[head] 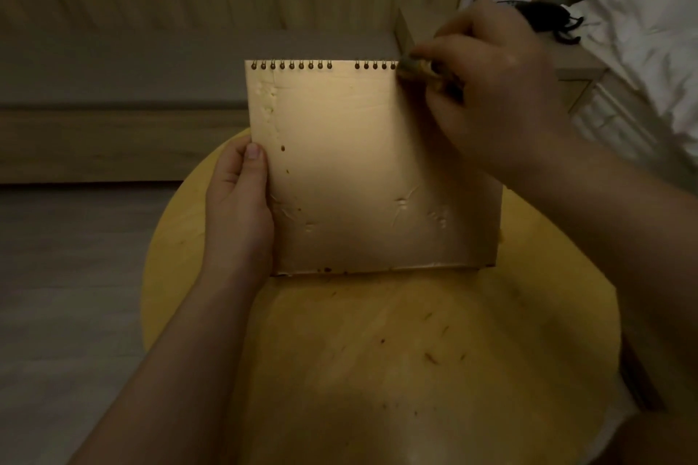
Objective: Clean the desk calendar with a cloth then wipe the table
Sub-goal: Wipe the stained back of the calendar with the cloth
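A tan spiral-bound desk calendar [355, 170] stands upright on the round yellow wooden table [377, 351], its dented back panel facing me. My left hand [240, 208] grips its left edge, thumb on the front. My right hand [491, 87] is at the top right corner by the spiral rings, pinching a small crumpled cloth [415, 68] against the calendar. Most of the cloth is hidden in the fingers. Dark specks and streaks dot the tabletop in front of the calendar.
A bed with a white pillow [642, 30] lies at the right, a black item [547, 17] beside it. A low wooden bench or ledge [113, 140] runs along the wall behind the table. Grey floor [68, 276] is to the left.
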Tool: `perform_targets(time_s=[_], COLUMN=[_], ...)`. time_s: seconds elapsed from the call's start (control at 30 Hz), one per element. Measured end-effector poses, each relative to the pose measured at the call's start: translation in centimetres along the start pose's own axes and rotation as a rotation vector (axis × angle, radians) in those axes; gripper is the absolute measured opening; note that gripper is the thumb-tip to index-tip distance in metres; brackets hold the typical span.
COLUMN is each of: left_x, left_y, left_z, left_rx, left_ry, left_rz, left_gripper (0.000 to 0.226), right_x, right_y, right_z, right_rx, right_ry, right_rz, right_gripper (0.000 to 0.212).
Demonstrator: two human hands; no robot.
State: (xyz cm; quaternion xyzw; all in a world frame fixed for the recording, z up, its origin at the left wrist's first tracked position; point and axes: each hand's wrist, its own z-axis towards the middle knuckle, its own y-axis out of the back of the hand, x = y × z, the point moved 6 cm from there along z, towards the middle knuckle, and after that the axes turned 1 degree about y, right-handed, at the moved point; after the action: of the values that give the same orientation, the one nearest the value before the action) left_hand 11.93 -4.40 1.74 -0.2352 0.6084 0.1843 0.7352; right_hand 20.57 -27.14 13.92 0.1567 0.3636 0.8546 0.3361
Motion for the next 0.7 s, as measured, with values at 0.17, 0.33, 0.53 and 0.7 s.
perform_targets(time_s=[0.17, 0.33, 0.53, 0.7], left_x=[-0.3, -0.5, -0.4, -0.4], left_y=[-0.1, -0.2, -0.1, -0.2], left_z=[-0.1, -0.2, -0.2, -0.3], left_rx=[0.014, 0.012, -0.002, -0.005], left_ry=[-0.008, -0.016, -0.014, -0.005], left_rz=[-0.004, -0.013, -0.003, 0.017], left_gripper=[0.036, 0.038, 0.037, 0.04], right_x=[1.7, 3.7, 6.3, 7.8], right_y=[-0.3, -1.4, -2.9, -4.1], right_z=[-1.1, -6.0, -12.9, -16.3], right_rx=[0.018, 0.12, 0.231, 0.294], right_ry=[0.062, 0.081, 0.086, 0.131], right_rz=[0.027, 0.109, 0.196, 0.202], right_gripper=[0.026, 0.028, 0.032, 0.022])
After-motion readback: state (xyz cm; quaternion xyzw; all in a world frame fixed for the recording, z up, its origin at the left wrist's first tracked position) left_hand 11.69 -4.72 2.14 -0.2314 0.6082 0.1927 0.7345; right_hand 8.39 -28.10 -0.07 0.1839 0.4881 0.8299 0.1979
